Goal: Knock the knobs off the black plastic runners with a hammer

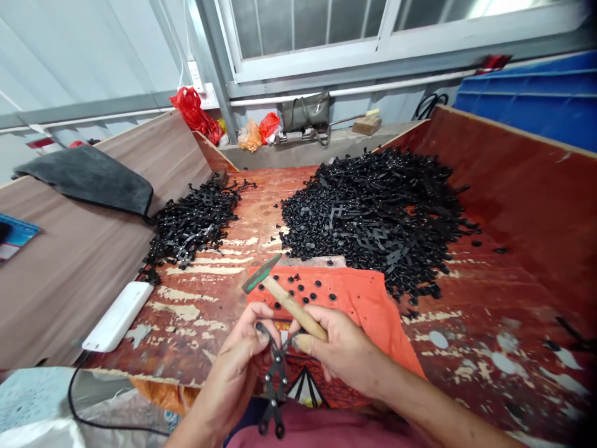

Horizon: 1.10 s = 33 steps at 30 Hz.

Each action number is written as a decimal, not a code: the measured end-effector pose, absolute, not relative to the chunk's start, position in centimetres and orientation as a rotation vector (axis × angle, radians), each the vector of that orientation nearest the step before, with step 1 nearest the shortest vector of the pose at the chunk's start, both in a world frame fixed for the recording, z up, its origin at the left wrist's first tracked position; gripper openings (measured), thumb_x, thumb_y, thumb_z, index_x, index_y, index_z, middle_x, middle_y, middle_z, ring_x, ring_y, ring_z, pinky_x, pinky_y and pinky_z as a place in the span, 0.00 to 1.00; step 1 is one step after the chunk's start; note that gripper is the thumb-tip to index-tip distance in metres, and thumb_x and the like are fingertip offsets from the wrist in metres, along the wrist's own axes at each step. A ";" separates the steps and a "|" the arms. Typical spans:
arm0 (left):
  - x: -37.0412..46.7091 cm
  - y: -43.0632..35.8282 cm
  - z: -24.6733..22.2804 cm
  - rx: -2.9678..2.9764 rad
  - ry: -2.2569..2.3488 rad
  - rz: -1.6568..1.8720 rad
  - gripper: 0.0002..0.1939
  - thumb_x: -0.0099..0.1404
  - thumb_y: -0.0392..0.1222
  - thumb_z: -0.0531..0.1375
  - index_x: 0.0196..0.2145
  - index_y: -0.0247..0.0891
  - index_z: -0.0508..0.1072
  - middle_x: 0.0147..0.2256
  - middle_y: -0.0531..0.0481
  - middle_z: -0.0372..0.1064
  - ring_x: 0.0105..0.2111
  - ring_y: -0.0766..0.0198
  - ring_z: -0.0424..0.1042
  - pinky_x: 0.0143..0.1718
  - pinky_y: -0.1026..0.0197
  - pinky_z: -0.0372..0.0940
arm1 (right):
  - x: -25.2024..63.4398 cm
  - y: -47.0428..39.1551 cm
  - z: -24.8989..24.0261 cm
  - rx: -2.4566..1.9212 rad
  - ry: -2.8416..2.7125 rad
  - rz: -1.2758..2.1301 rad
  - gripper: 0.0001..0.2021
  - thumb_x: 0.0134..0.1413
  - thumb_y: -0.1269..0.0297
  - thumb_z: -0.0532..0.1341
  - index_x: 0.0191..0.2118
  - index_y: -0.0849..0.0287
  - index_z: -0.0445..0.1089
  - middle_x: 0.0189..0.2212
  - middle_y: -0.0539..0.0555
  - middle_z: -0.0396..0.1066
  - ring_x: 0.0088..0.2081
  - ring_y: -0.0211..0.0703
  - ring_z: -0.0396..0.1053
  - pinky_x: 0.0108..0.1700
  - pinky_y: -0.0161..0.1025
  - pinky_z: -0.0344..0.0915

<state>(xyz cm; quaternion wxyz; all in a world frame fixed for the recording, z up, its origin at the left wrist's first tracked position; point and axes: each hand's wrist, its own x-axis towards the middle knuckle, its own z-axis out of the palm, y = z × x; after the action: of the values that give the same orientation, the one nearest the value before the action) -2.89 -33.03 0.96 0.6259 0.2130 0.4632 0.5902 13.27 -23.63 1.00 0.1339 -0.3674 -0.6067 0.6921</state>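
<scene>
Set against pale corrugated metal walls (107, 50) beneath a white-framed window (310, 31), with brightness at its upper right; furnished with a worn red-brown worktable (214, 298) edged by wooden boards (168, 149).

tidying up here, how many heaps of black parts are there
2: the smaller heap at left, just beyond the white device, and the larger heap at right, beyond the orange cloth.

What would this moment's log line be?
left hand: black linkage | right hand: hammer, linkage | under hammer: orange cloth
</scene>
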 end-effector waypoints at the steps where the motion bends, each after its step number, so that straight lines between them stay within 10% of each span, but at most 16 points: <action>1: -3.4 -33.2 0.8 0.529 1.165 1.378 0.14 0.65 0.42 0.59 0.47 0.44 0.63 0.28 0.55 0.64 0.27 0.66 0.64 0.29 0.66 0.61 | 13.0 -23.5 1.0 -1.075 -1.725 2.006 0.06 0.54 0.62 0.63 0.36 0.58 0.69 0.21 0.42 0.64 0.13 0.27 0.56 0.13 0.25 0.54; 12: -5.3 -33.2 -2.8 1.996 1.804 0.717 0.08 0.64 0.33 0.57 0.33 0.41 0.76 0.33 0.45 0.73 0.36 0.56 0.69 0.39 0.56 0.63 | 16.8 -21.3 1.9 -1.045 -1.261 1.939 0.17 0.49 0.53 0.69 0.37 0.58 0.66 0.25 0.48 0.73 0.12 0.24 0.51 0.15 0.28 0.54; 33: -7.9 -30.6 -1.1 1.839 2.140 0.783 0.06 0.66 0.39 0.58 0.37 0.39 0.76 0.37 0.45 0.74 0.41 0.54 0.72 0.44 0.54 0.64 | 18.3 -22.3 0.4 -1.112 -1.223 1.973 0.18 0.51 0.51 0.68 0.37 0.59 0.67 0.26 0.49 0.73 0.12 0.23 0.50 0.15 0.28 0.56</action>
<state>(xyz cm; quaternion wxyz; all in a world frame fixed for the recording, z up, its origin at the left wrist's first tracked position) -7.93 -30.59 -1.08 0.1064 0.6245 0.7267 0.2658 18.26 -22.28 0.41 0.2800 -0.4147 -0.4562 0.7359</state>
